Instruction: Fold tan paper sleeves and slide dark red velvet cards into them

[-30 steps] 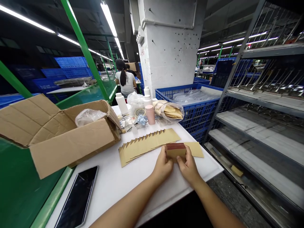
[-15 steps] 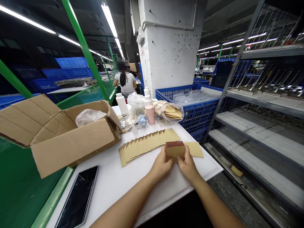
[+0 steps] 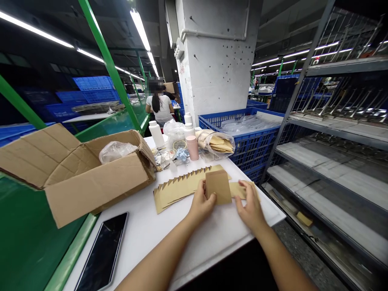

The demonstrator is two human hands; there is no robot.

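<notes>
Cardboard carton (image 3: 93, 190): we are listing it at far left, standing open with flaps spread and a crumpled plastic bag (image 3: 117, 152) sitting inside.

Smartphone (image 3: 101, 251): we are noting it lying face up on the white table (image 3: 151, 238), near the table's left edge.

White bottle (image 3: 157, 134): standing upright at the far end, just beside a pink canister (image 3: 192, 147) and small packets.

Co-worker (image 3: 159, 107): standing well beyond the table, back turned, in a white T-shirt.

Fanned kraft envelopes (image 3: 178, 190): lying overlapped in a long diagonal row, with their points facing the far end.

Left hand (image 3: 201, 204): closing narrowly, thumb and fingers pinching one kraft envelope (image 3: 218, 186) at the row's right end.

Bagged envelopes (image 3: 216, 143): resting at the far edge in clear plastic, apart from the row.

Right hand (image 3: 250, 212): half open, its fingertips (image 3: 243, 185) touching a loose envelope (image 3: 238, 190); we cannot tell whether they are gripping it.

Blue crate (image 3: 254, 147): standing past the table's far right corner, holding clear plastic packs.

Steel shelving (image 3: 330, 178): rising along the right side, carrying metal pieces on its upper shelves.
</notes>
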